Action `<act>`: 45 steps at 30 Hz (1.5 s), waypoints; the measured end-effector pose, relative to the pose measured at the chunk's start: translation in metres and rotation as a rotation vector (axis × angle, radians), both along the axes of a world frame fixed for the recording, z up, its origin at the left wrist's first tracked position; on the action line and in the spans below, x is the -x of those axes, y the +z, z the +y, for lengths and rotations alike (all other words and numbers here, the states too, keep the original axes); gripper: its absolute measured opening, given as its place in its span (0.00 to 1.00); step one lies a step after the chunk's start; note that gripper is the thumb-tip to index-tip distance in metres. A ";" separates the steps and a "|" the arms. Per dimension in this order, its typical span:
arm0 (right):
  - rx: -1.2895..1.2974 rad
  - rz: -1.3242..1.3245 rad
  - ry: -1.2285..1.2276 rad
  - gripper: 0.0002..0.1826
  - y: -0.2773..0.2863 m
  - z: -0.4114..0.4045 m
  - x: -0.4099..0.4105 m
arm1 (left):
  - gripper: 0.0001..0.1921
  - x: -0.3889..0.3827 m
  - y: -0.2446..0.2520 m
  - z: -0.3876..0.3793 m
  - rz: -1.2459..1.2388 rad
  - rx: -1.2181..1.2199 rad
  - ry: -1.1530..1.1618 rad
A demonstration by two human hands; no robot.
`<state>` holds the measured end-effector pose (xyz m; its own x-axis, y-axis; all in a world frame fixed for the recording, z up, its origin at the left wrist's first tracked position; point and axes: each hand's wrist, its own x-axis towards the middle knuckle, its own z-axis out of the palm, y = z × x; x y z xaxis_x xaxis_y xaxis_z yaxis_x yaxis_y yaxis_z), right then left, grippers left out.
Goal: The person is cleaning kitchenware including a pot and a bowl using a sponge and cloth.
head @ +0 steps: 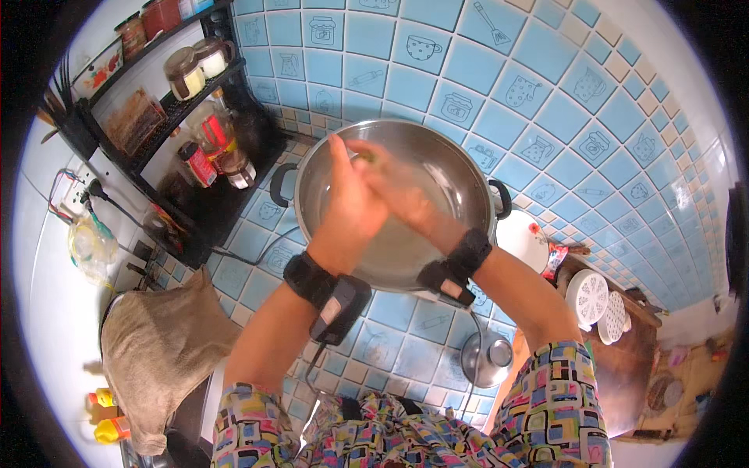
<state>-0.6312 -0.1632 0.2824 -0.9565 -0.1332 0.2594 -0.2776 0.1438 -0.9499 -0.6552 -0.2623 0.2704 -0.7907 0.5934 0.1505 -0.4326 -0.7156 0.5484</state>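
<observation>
Both hands are brought together over a wide steel pot (468,234) with black side handles, its inside holding what looks like a shallow pale liquid. My left hand (353,199) is raised with the thumb pointing up and touches the right at the palms. Across it lies my right hand (404,190), blurred by motion. A small greenish thing (367,157) shows at the right hand's fingers, between the two hands; blur hides what it is. How the left fingers bear on it is hidden.
A black rack (169,117) with jars stands at left. Below it, a brown cloth (158,357) drapes over something. To the right are a white plate (521,241), an upturned steel bowl (487,360) and white perforated lids (587,296). A cable (281,240) runs behind the pot's left side.
</observation>
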 end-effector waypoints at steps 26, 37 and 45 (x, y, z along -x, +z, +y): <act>-0.827 0.607 -0.275 0.10 0.142 0.055 0.069 | 0.25 -0.038 -0.011 -0.022 0.116 0.681 0.075; -0.635 -0.505 0.285 0.12 -0.045 0.065 0.018 | 0.20 -0.037 -0.037 -0.036 0.083 0.641 0.073; 0.264 -0.542 0.181 0.18 0.007 0.022 -0.001 | 0.17 -0.040 -0.024 -0.029 -0.123 0.488 0.025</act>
